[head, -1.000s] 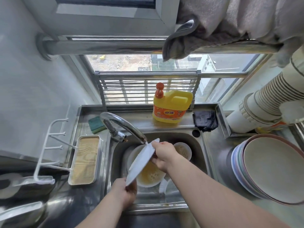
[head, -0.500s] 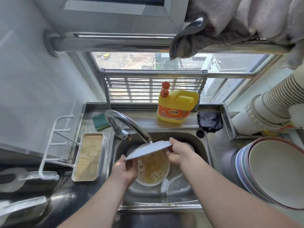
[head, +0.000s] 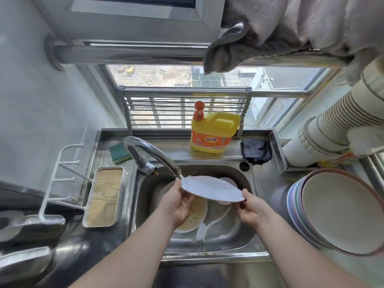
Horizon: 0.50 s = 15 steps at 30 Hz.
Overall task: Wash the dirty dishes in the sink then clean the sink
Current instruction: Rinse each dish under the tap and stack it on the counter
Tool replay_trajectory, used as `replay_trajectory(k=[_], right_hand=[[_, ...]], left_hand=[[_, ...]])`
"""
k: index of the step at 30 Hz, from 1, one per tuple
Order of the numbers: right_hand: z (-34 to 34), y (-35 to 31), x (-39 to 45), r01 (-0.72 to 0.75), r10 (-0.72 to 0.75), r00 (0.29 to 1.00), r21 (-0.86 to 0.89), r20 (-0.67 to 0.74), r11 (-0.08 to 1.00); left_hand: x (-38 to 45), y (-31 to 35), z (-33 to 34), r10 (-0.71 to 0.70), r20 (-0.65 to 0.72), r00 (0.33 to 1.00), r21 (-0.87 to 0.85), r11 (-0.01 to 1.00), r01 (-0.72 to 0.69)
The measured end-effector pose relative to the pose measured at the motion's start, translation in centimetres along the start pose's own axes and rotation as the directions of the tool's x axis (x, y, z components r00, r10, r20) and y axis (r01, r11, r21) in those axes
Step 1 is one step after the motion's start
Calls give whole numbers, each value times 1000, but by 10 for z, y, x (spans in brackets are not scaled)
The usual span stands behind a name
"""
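A white plate (head: 211, 187) is held nearly flat over the steel sink (head: 247, 235), its left rim right under the spout of the tap (head: 151, 152). My left hand (head: 176, 202) grips the plate's left edge and my right hand (head: 250, 209) grips its right edge. Below the plate, a dirty bowl (head: 195, 217) with yellowish residue lies in the sink. A second small bowl (head: 228, 181) shows just behind the plate, and a white spoon (head: 209, 225) rests on the sink floor.
A yellow dish soap bottle (head: 214, 132), a green sponge (head: 119, 152) and a dark cloth (head: 256, 150) sit on the ledge behind the sink. Stacked plates (head: 336, 210) and paper cups (head: 342, 125) stand at the right; a wood-lined tray (head: 105, 196) and a white rack (head: 60, 183) at the left.
The plate has swung from steeply tilted to nearly flat under the tap. My right hand slid from its top edge to its right edge; my left hand rose to the left edge.
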State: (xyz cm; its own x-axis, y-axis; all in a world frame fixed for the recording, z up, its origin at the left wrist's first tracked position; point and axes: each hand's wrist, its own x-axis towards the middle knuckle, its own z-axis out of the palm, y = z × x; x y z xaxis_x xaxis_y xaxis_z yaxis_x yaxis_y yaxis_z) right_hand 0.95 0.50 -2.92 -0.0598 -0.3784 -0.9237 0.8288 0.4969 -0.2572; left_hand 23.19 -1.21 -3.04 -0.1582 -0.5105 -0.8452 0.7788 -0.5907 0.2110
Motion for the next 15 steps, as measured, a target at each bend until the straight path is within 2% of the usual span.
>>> replay_trajectory(k=[5, 9, 11, 15], right_hand=[[-26, 7, 5, 6, -10, 999, -92, -42, 996], [-42, 18, 10, -9, -5, 998, -213, -66, 977], [-47, 25, 10, -20, 11, 999, -281, -33, 960], [-49, 34, 12, 3, 7, 1000, -377, 27, 926]], left_hand=[[-13, -8, -14, 2, 33, 999, 274, 962, -11], [-29, -6, -36, -48, 131, 990, 412, 911, -10], [-35, -4, -46, -89, 153, 984, 467, 884, 7], [-38, 1, -65, -65, 81, 995, 554, 832, 10]])
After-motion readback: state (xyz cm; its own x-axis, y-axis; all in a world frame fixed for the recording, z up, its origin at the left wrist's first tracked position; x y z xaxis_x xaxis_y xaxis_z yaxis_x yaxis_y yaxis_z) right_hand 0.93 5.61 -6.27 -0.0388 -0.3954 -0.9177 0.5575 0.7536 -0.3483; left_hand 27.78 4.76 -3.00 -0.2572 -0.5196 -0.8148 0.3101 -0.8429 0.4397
